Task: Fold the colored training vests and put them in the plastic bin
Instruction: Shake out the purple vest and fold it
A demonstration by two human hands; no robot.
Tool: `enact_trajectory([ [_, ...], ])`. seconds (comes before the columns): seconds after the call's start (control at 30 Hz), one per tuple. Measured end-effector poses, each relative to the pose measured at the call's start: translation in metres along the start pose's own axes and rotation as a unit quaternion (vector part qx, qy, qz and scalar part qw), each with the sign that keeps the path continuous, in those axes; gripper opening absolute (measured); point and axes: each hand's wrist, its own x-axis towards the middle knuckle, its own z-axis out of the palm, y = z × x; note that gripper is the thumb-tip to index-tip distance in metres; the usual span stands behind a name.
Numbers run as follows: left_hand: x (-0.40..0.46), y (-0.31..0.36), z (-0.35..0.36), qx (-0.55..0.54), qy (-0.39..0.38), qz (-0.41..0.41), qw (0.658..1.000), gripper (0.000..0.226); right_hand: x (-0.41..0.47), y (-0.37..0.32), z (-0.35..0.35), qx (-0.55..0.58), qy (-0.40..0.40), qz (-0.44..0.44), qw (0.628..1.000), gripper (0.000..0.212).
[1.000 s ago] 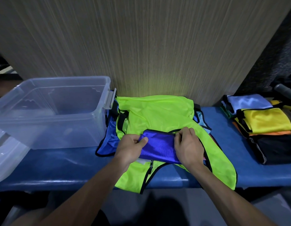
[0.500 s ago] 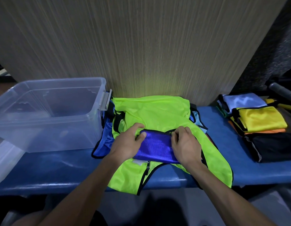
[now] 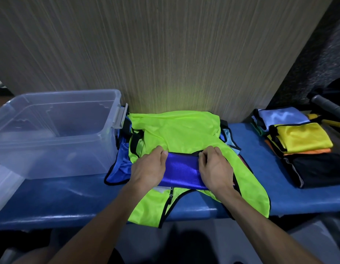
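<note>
We see both hands on a folded blue vest point(image 3: 181, 173) at the middle of the blue padded bench point(image 3: 264, 168). The left hand point(image 3: 149, 167) grips its left end, thumb on top, and the right hand point(image 3: 215, 168) pinches its right end with curled fingers. The blue vest lies on a spread neon green vest point(image 3: 176, 134), which hangs over the bench's front edge. Under the green one we see another blue vest point(image 3: 120, 164) poking out left and a light blue one point(image 3: 229, 139) at right. The clear plastic bin point(image 3: 55, 134) stands just left of the pile, touching it; we see no vests inside. Its lid point(image 3: 4, 189) lies far left. Well apart at right sits a stack of folded vests point(image 3: 300, 145): light blue, yellow, orange, black. Wood-grain wall panel point(image 3: 165, 54) behind.
</note>
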Motion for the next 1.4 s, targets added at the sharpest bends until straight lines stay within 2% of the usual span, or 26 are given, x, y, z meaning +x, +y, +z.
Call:
enact_trajectory([
  [0.2,-0.006,0.010,0.000,0.140,0.043,0.005,0.989,0.031,0.001,-0.001,-0.004,0.012,-0.010,0.015,1.000,0.024],
  [0.23,-0.005,0.011,0.000,0.157,0.066,0.043,0.985,0.039,0.002,-0.001,-0.004,0.015,-0.014,0.017,1.000,0.024],
  [0.3,-0.005,0.013,0.005,0.156,0.099,0.176,0.967,0.062,0.005,0.001,-0.006,0.029,-0.024,0.026,0.999,0.023],
  [0.37,-0.008,0.010,0.014,0.146,0.102,0.283,0.942,0.052,0.010,0.004,-0.010,0.046,-0.040,0.042,0.997,0.025],
  [0.4,-0.009,0.006,0.019,0.143,0.100,0.303,0.937,0.045,0.013,0.006,-0.014,0.049,-0.052,0.055,0.996,0.029],
  [0.47,-0.012,-0.002,0.025,0.137,0.084,0.290,0.943,0.042,0.019,0.006,-0.025,0.033,-0.084,0.079,0.993,0.039],
  [0.53,-0.014,-0.008,0.027,0.123,0.073,0.270,0.952,0.049,0.023,0.004,-0.040,0.020,-0.136,0.103,0.985,0.051],
  [0.63,-0.016,-0.013,0.027,0.093,0.069,0.252,0.961,0.055,0.023,-0.002,-0.058,0.113,-0.263,0.170,0.943,0.051],
  [0.7,-0.019,-0.015,0.029,0.075,0.066,0.252,0.962,0.056,0.020,-0.002,-0.061,0.172,-0.298,0.203,0.917,0.049],
  [0.83,-0.023,-0.019,0.030,0.048,0.052,0.254,0.964,0.057,0.017,-0.003,-0.059,0.227,-0.286,0.223,0.904,0.043],
  [0.9,-0.024,-0.020,0.030,0.043,0.049,0.254,0.965,0.057,0.018,-0.003,-0.058,0.219,-0.291,0.224,0.904,0.046],
  [1.0,-0.024,-0.022,0.032,0.040,0.046,0.258,0.964,0.057,0.018,-0.002,-0.052,0.184,-0.279,0.215,0.917,0.051],
  [1.27,-0.022,-0.023,0.028,0.046,0.067,0.254,0.964,0.055,0.015,-0.012,-0.045,0.131,-0.190,0.183,0.956,0.058],
  [1.4,-0.020,-0.021,0.027,0.039,0.083,0.249,0.964,0.057,0.009,-0.018,-0.045,0.080,-0.132,0.128,0.980,0.047],
])
